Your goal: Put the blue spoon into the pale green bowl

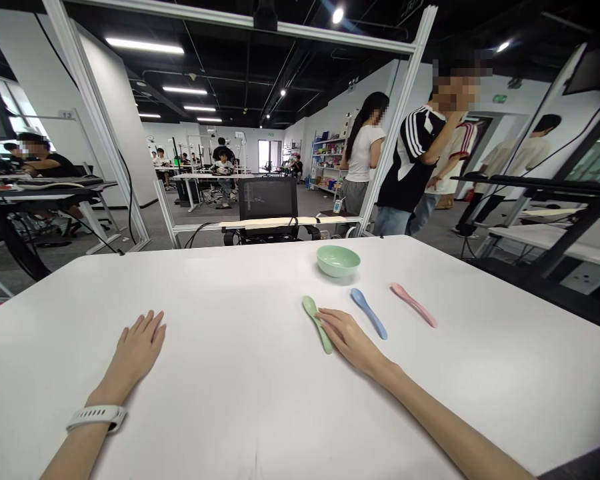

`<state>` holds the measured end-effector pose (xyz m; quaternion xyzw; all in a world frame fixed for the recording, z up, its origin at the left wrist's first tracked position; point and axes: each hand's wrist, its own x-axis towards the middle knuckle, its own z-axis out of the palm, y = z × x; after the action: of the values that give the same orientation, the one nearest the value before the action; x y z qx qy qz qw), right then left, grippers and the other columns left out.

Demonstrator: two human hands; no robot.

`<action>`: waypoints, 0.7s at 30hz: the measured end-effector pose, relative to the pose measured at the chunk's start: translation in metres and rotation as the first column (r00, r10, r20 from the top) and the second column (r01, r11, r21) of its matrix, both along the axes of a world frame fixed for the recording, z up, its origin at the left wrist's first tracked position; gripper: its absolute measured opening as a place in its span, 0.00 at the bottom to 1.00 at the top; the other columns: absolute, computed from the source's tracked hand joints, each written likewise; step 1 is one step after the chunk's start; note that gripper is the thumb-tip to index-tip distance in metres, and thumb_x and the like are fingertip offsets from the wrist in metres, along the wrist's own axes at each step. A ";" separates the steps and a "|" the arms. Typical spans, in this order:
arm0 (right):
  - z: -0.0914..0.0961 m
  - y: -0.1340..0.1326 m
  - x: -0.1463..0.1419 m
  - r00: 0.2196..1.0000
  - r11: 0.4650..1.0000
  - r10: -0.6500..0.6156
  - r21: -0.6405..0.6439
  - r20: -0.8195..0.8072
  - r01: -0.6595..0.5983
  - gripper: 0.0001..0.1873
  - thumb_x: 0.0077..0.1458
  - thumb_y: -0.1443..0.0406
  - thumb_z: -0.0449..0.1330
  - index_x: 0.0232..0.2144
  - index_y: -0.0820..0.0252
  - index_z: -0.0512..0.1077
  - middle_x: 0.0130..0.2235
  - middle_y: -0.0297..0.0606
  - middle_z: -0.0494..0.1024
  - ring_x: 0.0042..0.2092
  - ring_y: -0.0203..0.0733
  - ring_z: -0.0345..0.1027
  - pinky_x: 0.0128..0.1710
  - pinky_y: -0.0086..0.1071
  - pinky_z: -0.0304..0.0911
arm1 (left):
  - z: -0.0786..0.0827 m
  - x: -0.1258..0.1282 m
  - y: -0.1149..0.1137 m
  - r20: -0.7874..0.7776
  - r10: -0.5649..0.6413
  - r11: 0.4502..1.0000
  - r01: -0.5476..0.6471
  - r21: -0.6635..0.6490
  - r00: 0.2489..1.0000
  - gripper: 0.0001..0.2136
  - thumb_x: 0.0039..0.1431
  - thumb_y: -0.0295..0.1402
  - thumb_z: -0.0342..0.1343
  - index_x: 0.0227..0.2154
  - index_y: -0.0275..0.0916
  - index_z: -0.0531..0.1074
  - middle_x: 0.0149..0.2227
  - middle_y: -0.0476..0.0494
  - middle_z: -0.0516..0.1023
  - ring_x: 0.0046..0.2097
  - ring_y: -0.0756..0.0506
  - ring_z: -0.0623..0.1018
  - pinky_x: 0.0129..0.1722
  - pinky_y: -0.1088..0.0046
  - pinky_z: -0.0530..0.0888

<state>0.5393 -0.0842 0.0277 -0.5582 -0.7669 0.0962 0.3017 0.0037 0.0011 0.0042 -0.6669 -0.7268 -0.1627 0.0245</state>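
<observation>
My left hand (137, 350) lies flat on the white table (220, 287), fingers slightly spread, holding nothing, with a white band (97, 418) around the wrist. My right hand (347, 340) rests on the table further right, its fingertips lying across a pale green plastic spoon (317, 325). That spoon's middle is partly covered by those fingers. To the right lie a blue plastic spoon (369, 313) and a pink plastic spoon (414, 305), apart from each other. A pale green bowl (338, 261) stands beyond them near the far edge.
A white metal frame (400, 120) rises beyond the table, with a dark monitor (268, 199) behind it. Two standing people (413, 160) are at the right, near shelves (327, 163) of goods. Other workbenches (45, 190) and seated people fill the room.
</observation>
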 end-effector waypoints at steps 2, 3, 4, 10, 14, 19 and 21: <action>-0.001 0.000 0.000 1.000 1.000 -0.002 -0.001 -0.002 0.002 0.27 0.80 0.51 0.51 0.64 0.51 0.84 0.68 0.49 0.83 0.71 0.61 0.75 0.73 0.58 0.71 | 0.000 0.000 0.000 -0.007 0.001 1.000 -0.001 -0.007 1.000 0.36 0.75 0.44 0.35 0.74 0.32 0.73 0.78 0.27 0.72 0.80 0.29 0.68 0.79 0.39 0.65; -0.001 0.000 0.000 1.000 1.000 -0.004 -0.003 -0.003 0.004 0.27 0.80 0.51 0.51 0.64 0.52 0.84 0.68 0.49 0.83 0.71 0.61 0.75 0.73 0.58 0.71 | 0.000 -0.001 0.000 -0.011 0.003 1.000 -0.003 -0.011 1.000 0.36 0.75 0.44 0.35 0.74 0.32 0.72 0.78 0.28 0.71 0.80 0.29 0.68 0.79 0.40 0.64; -0.001 0.000 0.000 1.000 1.000 -0.005 -0.006 -0.004 0.005 0.27 0.80 0.51 0.51 0.65 0.52 0.84 0.68 0.50 0.83 0.72 0.61 0.75 0.73 0.59 0.71 | 0.000 -0.001 0.000 -0.013 0.005 1.000 -0.005 -0.016 1.000 0.36 0.75 0.44 0.35 0.75 0.32 0.72 0.79 0.28 0.71 0.80 0.29 0.68 0.79 0.40 0.64; 0.000 0.000 -0.001 1.000 1.000 -0.010 -0.025 0.000 0.010 0.28 0.80 0.53 0.51 0.65 0.54 0.83 0.69 0.50 0.82 0.72 0.62 0.74 0.73 0.60 0.70 | 0.002 -0.002 -0.001 -0.008 -0.012 0.999 0.011 -0.049 1.000 0.38 0.75 0.45 0.33 0.76 0.31 0.70 0.80 0.27 0.69 0.81 0.28 0.66 0.80 0.39 0.63; 0.001 -0.001 -0.002 1.000 1.000 -0.009 -0.030 0.006 0.010 0.28 0.80 0.52 0.51 0.65 0.55 0.83 0.69 0.50 0.82 0.72 0.62 0.74 0.73 0.59 0.70 | 0.003 -0.002 -0.001 -0.013 -0.009 0.999 0.008 -0.050 1.000 0.38 0.75 0.45 0.32 0.76 0.32 0.70 0.80 0.28 0.69 0.81 0.30 0.66 0.80 0.41 0.63; 0.000 -0.001 -0.001 1.000 1.000 -0.001 0.000 0.006 0.001 0.26 0.80 0.53 0.52 0.64 0.52 0.84 0.67 0.49 0.84 0.71 0.61 0.76 0.72 0.58 0.72 | 0.001 -0.002 0.000 -0.010 -0.014 0.999 0.013 -0.040 1.000 0.37 0.75 0.44 0.33 0.75 0.30 0.71 0.80 0.26 0.68 0.81 0.28 0.66 0.80 0.39 0.63; -0.001 0.000 -0.001 1.000 1.000 -0.003 0.010 0.005 0.003 0.26 0.80 0.52 0.52 0.64 0.51 0.84 0.67 0.49 0.84 0.70 0.61 0.76 0.71 0.58 0.73 | 0.000 -0.002 0.000 -0.009 -0.012 0.999 0.012 -0.034 1.000 0.37 0.75 0.44 0.33 0.75 0.29 0.71 0.80 0.25 0.69 0.81 0.28 0.66 0.80 0.39 0.63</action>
<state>0.5386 -0.0846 0.0270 -0.5581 -0.7673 0.0905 0.3025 0.0015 0.0012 0.0044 -0.6722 -0.7254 -0.1474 0.0152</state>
